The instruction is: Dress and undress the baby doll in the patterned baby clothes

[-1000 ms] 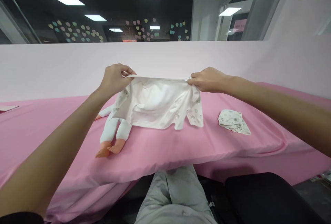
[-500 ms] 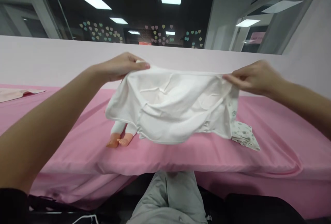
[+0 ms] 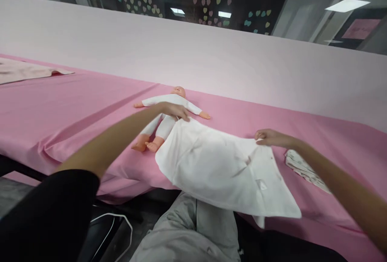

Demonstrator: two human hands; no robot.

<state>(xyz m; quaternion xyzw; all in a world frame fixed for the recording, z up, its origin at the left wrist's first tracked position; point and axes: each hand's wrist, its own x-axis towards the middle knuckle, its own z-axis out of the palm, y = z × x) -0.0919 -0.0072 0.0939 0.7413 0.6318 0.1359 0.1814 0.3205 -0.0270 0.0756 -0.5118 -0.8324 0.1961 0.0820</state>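
Note:
A white baby garment (image 3: 211, 165) hangs spread out between my two hands, with a small label on its right part. My left hand (image 3: 175, 111) pinches its upper left corner, in front of the doll's legs. At the upper right edge, my right hand (image 3: 270, 137) grips the cloth between closed fingers. A baby doll (image 3: 173, 100) in white lies on its back on the pink cover, arms spread; my left forearm and hand hide part of its body. To the right, partly behind my right forearm, lies a folded printed cloth (image 3: 302, 167).
The pink cover (image 3: 90, 105) drapes over a long table against a white wall (image 3: 151, 48). A pale pink cloth (image 3: 27, 70) lies at the far left. My legs are under the front edge, and a white cable (image 3: 128, 223) hangs at lower left.
Both hands have come down with the garment, which now hangs lower, over the table's front edge and my lap. My view has tipped downward, and the doll's head and arms have come into sight.

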